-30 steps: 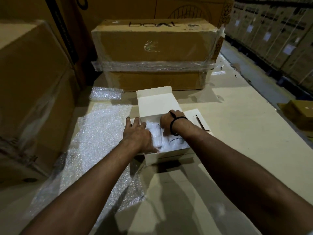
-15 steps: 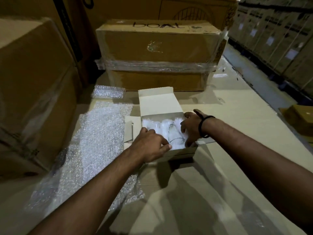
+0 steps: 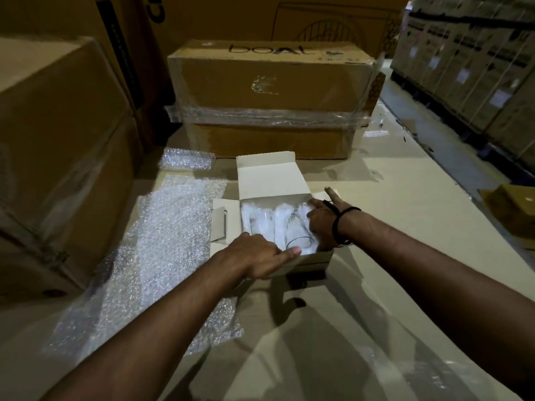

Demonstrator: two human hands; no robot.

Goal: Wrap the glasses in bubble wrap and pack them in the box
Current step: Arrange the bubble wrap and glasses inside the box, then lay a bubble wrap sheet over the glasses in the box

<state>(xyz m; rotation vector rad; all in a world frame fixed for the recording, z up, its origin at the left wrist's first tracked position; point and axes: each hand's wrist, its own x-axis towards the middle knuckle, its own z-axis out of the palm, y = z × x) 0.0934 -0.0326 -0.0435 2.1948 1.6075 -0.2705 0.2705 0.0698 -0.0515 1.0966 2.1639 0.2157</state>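
Note:
A small white box (image 3: 269, 180) stands open on the work surface, its lid flap raised at the back. Inside lie glasses wrapped in bubble wrap (image 3: 260, 221), packed side by side. One glass rim shows through the wrap near the front. My left hand (image 3: 257, 259) is closed on the box's near wall, thumb along the rim. My right hand (image 3: 321, 224) reaches in from the right. Its fingers curl over the rightmost wrapped glass, while the index finger sticks out over the side flap. A black band circles that wrist.
A sheet of bubble wrap (image 3: 162, 244) lies left of the box, with a small roll (image 3: 186, 159) behind it. A big taped carton (image 3: 269, 91) stands right behind, large cartons (image 3: 58, 140) at the left. A brown box (image 3: 512, 206) sits far right, before an aisle of stacked cartons (image 3: 477, 68).
My right hand moved from the middle of the box to its right side. My left hand slid back from inside the box to its near wall, uncovering the wrapped glasses.

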